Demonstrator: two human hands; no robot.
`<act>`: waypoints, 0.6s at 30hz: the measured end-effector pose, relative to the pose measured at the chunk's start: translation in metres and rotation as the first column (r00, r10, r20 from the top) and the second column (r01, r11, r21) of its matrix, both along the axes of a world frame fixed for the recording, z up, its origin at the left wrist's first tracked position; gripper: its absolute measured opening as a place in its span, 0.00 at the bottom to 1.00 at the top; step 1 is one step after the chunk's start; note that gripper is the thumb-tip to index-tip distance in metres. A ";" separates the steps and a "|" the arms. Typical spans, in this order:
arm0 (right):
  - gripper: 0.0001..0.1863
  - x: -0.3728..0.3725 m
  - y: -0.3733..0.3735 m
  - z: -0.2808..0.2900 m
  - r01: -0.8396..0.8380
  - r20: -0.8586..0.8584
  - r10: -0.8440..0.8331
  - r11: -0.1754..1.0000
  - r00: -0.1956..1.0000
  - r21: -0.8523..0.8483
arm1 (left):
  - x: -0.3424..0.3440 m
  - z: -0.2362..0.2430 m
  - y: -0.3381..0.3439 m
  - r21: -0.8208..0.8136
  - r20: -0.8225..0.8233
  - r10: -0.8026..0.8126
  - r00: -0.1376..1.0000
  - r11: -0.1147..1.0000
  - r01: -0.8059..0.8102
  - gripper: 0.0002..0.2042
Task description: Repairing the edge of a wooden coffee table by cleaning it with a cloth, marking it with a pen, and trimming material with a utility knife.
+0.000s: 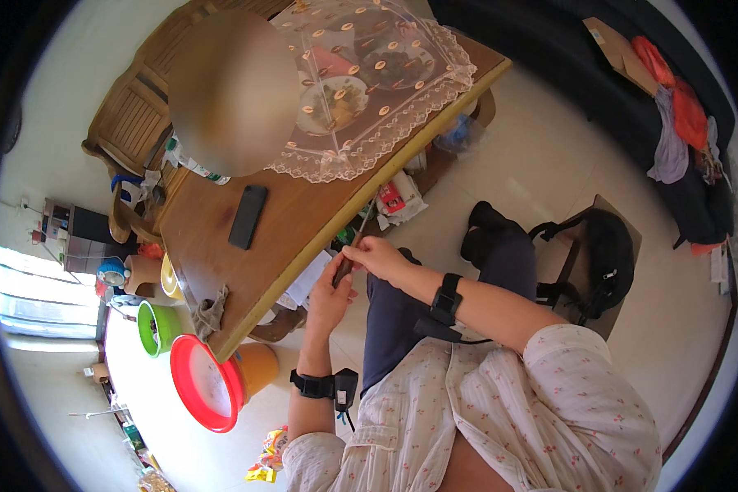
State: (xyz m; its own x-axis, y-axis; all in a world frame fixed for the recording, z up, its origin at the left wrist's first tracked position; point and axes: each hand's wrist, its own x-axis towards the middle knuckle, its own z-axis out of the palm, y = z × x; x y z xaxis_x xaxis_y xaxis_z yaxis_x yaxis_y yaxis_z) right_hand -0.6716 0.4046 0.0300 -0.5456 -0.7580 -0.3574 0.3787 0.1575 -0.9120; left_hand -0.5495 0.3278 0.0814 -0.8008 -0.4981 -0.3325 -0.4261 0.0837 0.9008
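A slim tool with a dark brown handle and a thin, straight shaft is between my hands, tilted up toward the table edge. Its exact kind is too small to make out. My left hand is closed round the handle end. Higher up, my right hand pinches it near where the shaft begins, close beside the left fingertips. Both hands are over my lap, just off the near edge of the wooden table. Each wrist wears a black strap with a small device.
On the table are a black phone, a grey cloth and a lace food cover over dishes. A red basin and a green bucket stand left. A black backpack rests on a stool at right.
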 end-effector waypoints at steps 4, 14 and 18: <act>0.18 -0.016 -0.019 -0.005 -0.001 0.053 0.001 1.000 0.999 0.008 | 0.005 0.008 -0.021 0.015 0.046 0.020 0.999 1.000 -0.021 0.21; 0.16 -0.014 -0.052 0.002 0.058 0.451 -0.043 0.998 0.892 -0.019 | 0.006 0.034 -0.055 -0.291 0.273 -0.046 0.961 0.948 0.128 0.18; 0.15 -0.010 -0.058 -0.002 0.019 0.490 0.016 0.997 0.872 -0.068 | 0.007 0.040 -0.048 -0.682 0.143 -0.190 0.971 0.693 0.236 0.20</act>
